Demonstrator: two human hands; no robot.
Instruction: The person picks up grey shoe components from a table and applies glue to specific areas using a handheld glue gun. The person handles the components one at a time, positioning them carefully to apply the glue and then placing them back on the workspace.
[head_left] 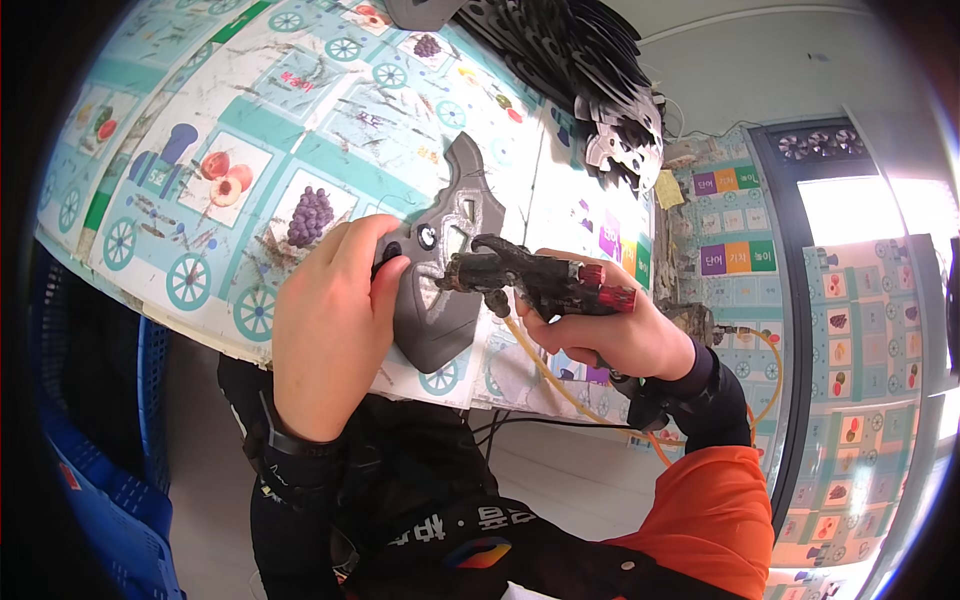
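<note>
Your left fingers (366,232) are drawn close together at the left edge of a grey molded part (437,335), index and thumb on either side of a small dark round spot there; you appear to be pinching that edge, though the other fingertips are hidden. Your right fingers (565,333) are wrapped around a dark spray gun (535,280) with red knobs at its rear, the thumb lying along its lower side. The gun's nozzle points left, over the middle of the part; you cannot tell from this angle whether it touches.

The part lies in front of you, between your left hand (335,305) and your right hand (645,340), its narrow end away from you and its broad end near the front edge of the surface (300,125). It has cut-outs and a round opening. A yellow hose (545,372) runs down from below the gun and off to the right.

The surface beneath is covered with scuffed sheets printed with fruit and cart wheels. Beyond the part, at the far side, a pile of dark grey pieces (560,60) lies overlapping. Low on your left stand blue crates (150,400). Your right arm wears an orange sleeve (710,510), and you have a dark apron (440,540) on. To the right, similar printed sheets (860,335) hang beside a dark frame.
</note>
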